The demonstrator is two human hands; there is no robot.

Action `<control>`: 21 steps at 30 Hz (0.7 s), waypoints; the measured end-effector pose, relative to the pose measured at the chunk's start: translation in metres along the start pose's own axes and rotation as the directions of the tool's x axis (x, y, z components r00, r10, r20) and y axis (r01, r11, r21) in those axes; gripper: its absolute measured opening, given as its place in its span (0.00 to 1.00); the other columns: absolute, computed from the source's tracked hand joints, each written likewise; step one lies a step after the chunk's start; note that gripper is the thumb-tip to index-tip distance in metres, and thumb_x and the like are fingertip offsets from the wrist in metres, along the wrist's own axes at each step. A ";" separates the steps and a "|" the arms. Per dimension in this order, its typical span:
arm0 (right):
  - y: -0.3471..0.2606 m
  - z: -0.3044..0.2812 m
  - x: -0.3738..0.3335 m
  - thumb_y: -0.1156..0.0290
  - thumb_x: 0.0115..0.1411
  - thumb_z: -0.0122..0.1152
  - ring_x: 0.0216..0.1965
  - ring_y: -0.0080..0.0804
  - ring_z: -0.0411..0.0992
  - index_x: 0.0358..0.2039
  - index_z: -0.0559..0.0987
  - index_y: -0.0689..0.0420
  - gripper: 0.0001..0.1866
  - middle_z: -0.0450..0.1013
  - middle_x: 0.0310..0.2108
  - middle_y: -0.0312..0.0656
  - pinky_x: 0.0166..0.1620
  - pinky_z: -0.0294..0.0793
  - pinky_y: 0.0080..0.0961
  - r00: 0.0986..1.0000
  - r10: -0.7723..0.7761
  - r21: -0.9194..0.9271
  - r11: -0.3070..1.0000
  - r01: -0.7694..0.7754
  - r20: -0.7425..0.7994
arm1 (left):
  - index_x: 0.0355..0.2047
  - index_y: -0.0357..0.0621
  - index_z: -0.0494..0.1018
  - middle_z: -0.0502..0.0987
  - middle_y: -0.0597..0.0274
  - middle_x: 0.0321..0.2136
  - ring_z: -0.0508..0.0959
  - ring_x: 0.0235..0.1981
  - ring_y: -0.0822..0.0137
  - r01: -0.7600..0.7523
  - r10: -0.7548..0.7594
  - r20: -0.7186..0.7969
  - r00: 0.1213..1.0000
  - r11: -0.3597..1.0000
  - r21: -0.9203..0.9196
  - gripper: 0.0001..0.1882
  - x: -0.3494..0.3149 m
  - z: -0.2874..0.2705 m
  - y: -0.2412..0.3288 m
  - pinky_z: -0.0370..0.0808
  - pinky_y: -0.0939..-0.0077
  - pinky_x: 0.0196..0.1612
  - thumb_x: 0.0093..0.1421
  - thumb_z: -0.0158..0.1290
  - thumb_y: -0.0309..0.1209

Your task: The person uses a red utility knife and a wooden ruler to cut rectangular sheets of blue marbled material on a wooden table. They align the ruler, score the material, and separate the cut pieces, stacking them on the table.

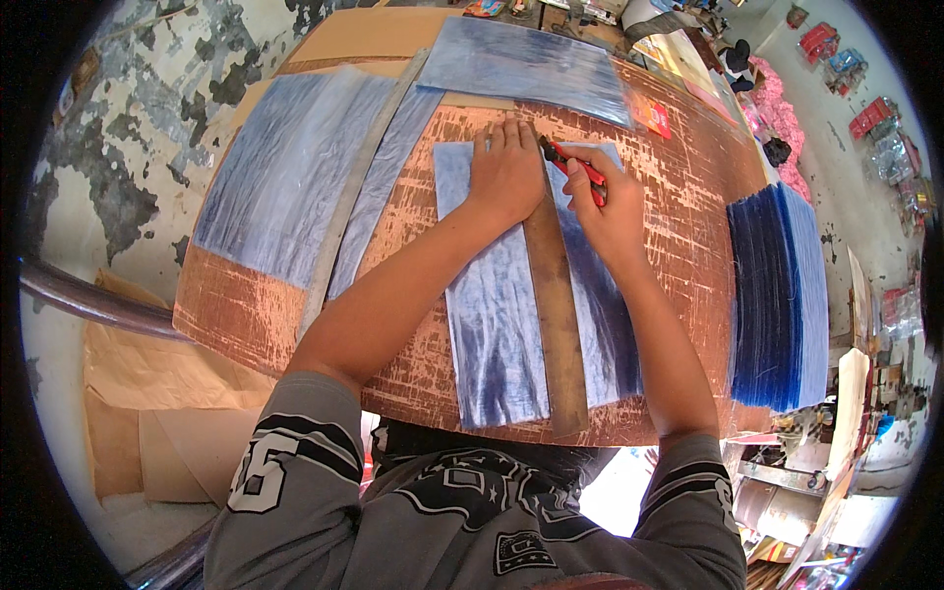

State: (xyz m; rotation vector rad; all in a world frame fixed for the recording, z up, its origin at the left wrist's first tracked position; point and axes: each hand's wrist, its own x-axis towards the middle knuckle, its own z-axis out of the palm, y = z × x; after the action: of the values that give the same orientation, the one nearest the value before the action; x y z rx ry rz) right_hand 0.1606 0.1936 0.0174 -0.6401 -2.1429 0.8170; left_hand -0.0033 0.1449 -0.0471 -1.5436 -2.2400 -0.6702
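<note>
My left hand (505,175) lies flat with fingers stretched out, on the far end of a streaky blue-and-white sheet (492,315) and against the edge of a long brown straightedge (557,324). The straightedge runs lengthwise over the sheet, from beside that hand down to the table's near edge. My right hand (612,202) is closed round red-handled pliers (580,169), whose black head is at the straightedge's far end. The jaws are too small to make out. To the straightedge's right, a darker blue part (602,315) of the sheet shows.
Beneath everything is a worn brown table (678,226). More streaky blue sheets (285,167) lie at left under a grey straightedge (364,187), and another sheet (526,69) lies at the far side. A tall stack of blue sheets (777,295) stands at the right edge.
</note>
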 end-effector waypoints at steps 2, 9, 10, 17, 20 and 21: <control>-0.003 -0.001 -0.003 0.69 0.71 0.62 0.24 0.38 0.81 0.48 0.86 0.59 0.11 0.82 0.28 0.51 0.32 0.77 0.33 0.999 -0.047 0.010 0.999 0.047 -0.018 | 0.68 0.22 0.65 0.68 0.29 0.69 0.71 0.70 0.40 -0.004 0.004 0.012 1.000 1.000 0.000 0.34 0.001 -0.001 0.001 0.62 0.42 0.73 0.64 0.52 0.32; -0.021 -0.018 -0.017 0.71 0.68 0.60 0.24 0.35 0.81 0.42 0.86 0.60 0.09 0.83 0.27 0.48 0.31 0.78 0.30 1.000 -0.029 -0.050 0.998 0.030 0.009 | 0.67 0.22 0.66 0.68 0.28 0.69 0.70 0.70 0.40 -0.014 0.013 0.011 1.000 0.999 0.032 0.35 -0.001 0.000 -0.004 0.62 0.43 0.73 0.63 0.53 0.32; -0.024 -0.020 -0.017 0.72 0.68 0.60 0.24 0.34 0.81 0.42 0.86 0.60 0.09 0.83 0.26 0.47 0.31 0.79 0.29 0.999 -0.048 -0.043 0.998 0.048 0.002 | 0.67 0.23 0.66 0.68 0.29 0.69 0.70 0.70 0.40 -0.013 0.013 0.013 1.000 1.000 0.028 0.34 0.000 -0.001 -0.002 0.61 0.43 0.73 0.64 0.51 0.32; -0.014 -0.015 -0.014 0.70 0.73 0.60 0.27 0.25 0.82 0.49 0.86 0.59 0.11 0.85 0.30 0.46 0.34 0.81 0.25 0.989 0.033 0.113 0.993 -0.017 -0.143 | 0.67 0.23 0.66 0.69 0.29 0.68 0.71 0.69 0.40 -0.005 0.005 0.006 1.000 1.000 0.005 0.32 0.000 -0.004 -0.001 0.62 0.42 0.72 0.65 0.48 0.31; -0.012 -0.008 -0.006 0.68 0.75 0.60 0.28 0.25 0.83 0.51 0.86 0.58 0.12 0.85 0.31 0.46 0.36 0.82 0.24 0.993 0.059 0.156 0.987 -0.043 -0.098 | 0.67 0.23 0.66 0.69 0.28 0.68 0.72 0.68 0.39 -0.018 0.019 -0.019 1.000 1.000 0.008 0.33 -0.001 -0.002 -0.002 0.63 0.41 0.71 0.64 0.49 0.30; -0.011 -0.008 -0.005 0.68 0.75 0.60 0.29 0.25 0.84 0.51 0.86 0.58 0.12 0.85 0.31 0.45 0.36 0.82 0.24 0.994 0.062 0.152 0.987 -0.048 -0.088 | 0.67 0.23 0.66 0.69 0.27 0.68 0.73 0.68 0.39 -0.021 0.022 -0.021 1.000 1.000 0.007 0.33 -0.001 -0.002 -0.002 0.64 0.41 0.71 0.64 0.49 0.30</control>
State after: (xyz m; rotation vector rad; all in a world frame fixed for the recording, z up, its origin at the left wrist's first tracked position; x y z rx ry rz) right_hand 0.1674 0.1861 0.0271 -0.6491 -1.9666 0.9498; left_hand -0.0047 0.1428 -0.0461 -1.5482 -2.2051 -0.6695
